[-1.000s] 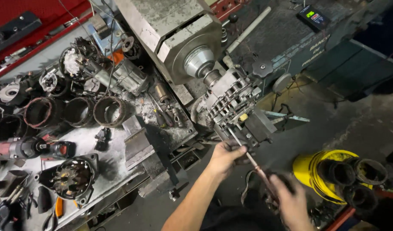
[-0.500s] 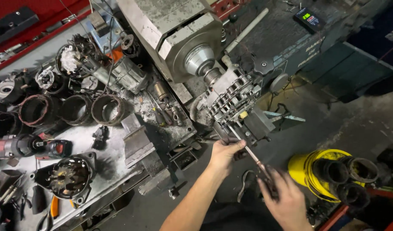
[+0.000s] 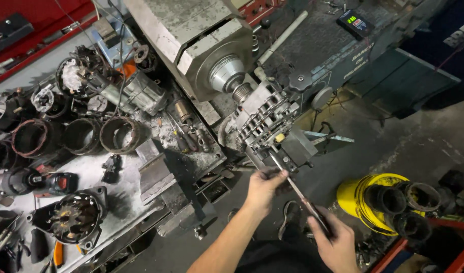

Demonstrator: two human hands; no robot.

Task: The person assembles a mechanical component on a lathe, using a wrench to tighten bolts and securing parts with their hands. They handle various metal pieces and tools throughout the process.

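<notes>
A long, thin, dark metal screwdriver [image 3: 297,194] slants up-left into a ribbed grey alternator housing [image 3: 264,119]. The right hand [image 3: 338,242] is closed round its handle; the left hand [image 3: 264,184] pinches its shaft.

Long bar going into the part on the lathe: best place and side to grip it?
Grip the bar at its free near end, from below-right, where the right hand holds it. It slants from the finned part toward the person, so that end offers most leverage. The left hand steadies it near the tip.
</notes>
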